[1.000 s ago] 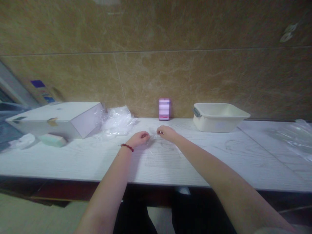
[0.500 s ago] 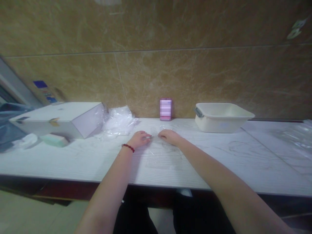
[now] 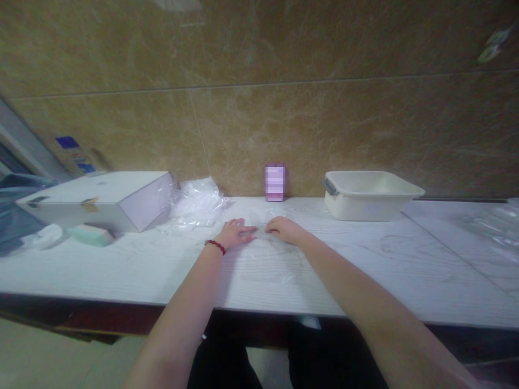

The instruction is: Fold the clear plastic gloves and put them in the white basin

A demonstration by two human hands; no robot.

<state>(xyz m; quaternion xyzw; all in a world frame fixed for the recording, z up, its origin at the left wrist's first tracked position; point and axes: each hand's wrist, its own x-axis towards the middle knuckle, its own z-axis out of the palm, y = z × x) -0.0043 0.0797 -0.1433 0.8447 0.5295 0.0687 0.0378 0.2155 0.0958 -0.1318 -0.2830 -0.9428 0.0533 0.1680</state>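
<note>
A clear plastic bag [image 3: 270,265] lies flat on the white wood-grain table in front of me, hard to see against the surface. My left hand [image 3: 237,233], with a dark red bead bracelet at the wrist, rests on the bag's far left part with its fingers spread. Just to the right, my right hand [image 3: 284,229] has its fingers curled and pinched together at the far part of the bag, gripping its thin film. A small gap separates the two hands.
Behind my hands a phone [image 3: 275,183] leans on the tiled wall. A cream basin [image 3: 360,208] stands right of it. On the left are a pile of clear plastic bags [image 3: 198,200], a white box [image 3: 93,189] and a pale green block [image 3: 92,235]. More clear plastic [image 3: 494,224] lies far right.
My left hand has shifted slightly right and its fingers have flattened and spread from a closer pinch. My right hand has barely moved, staying curled at the bag.
</note>
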